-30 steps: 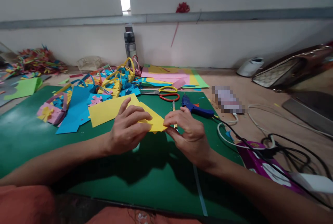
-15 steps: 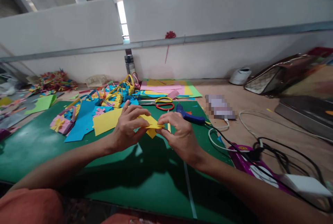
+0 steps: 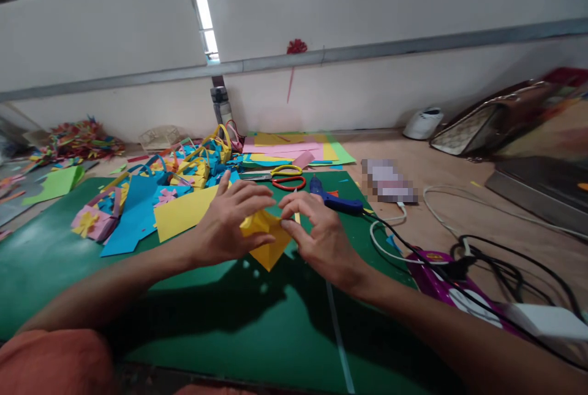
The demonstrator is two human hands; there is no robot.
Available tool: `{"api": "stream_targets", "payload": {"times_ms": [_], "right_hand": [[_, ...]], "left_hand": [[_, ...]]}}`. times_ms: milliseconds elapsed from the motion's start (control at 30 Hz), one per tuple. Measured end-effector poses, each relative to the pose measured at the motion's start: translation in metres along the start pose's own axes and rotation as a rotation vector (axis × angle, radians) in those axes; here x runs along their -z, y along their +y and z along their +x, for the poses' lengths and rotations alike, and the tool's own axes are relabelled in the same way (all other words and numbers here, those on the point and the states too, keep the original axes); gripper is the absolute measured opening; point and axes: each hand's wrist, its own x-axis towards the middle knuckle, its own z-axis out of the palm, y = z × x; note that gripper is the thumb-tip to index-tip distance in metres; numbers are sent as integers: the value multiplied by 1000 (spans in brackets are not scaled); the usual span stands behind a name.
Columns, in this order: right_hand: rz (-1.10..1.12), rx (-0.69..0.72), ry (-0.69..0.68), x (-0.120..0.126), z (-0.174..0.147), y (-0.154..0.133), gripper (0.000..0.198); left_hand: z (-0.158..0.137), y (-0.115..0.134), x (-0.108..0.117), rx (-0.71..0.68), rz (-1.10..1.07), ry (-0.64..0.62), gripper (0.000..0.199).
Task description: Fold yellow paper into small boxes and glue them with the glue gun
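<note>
Above the green mat (image 3: 220, 327), a folded piece of yellow paper (image 3: 270, 253) is held between my two hands, one pointed corner hanging down. My left hand (image 3: 227, 220) grips its left side, thumb across the front and fingers over the top. At the right edge, my right hand (image 3: 321, 236) pinches the paper between thumb and forefinger. Just behind the hands lie scissors (image 3: 288, 182) with yellow and red handles and a blue glue gun (image 3: 337, 201). A flat yellow sheet (image 3: 184, 214) and a blue sheet (image 3: 131, 217) rest to the left.
Small paper baskets (image 3: 195, 168) are heaped at the back left, with a pink one (image 3: 98, 220) nearer. Coloured sheets (image 3: 298, 147) are stacked behind. On the right are a blurred-out phone-like object (image 3: 389, 182), cables, a purple power strip (image 3: 441, 278) and a bag (image 3: 491, 119).
The yellow paper has turned from nearly edge-on to showing a broader face with its corner lower. My left fingers and thumb have spread wider around it. The view has shifted slightly.
</note>
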Motion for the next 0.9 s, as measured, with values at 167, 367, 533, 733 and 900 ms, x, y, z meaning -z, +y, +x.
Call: {"api": "stream_targets", "payload": {"times_ms": [167, 367, 533, 733, 900], "right_hand": [[212, -302, -24, 4, 7, 3, 9], [392, -485, -48, 1, 8, 9, 8], [390, -535, -65, 1, 7, 11, 11], [330, -517, -63, 1, 8, 11, 11], [313, -508, -72, 1, 9, 9, 11]], "left_hand": [[0, -29, 11, 353, -569, -25, 53], [-3, -48, -11, 672, -1068, -325, 39], [-6, -47, -20, 721, -1116, -310, 28], [-6, -45, -22, 758, -1077, -275, 30], [-3, -39, -21, 800, -1131, -314, 33]]}}
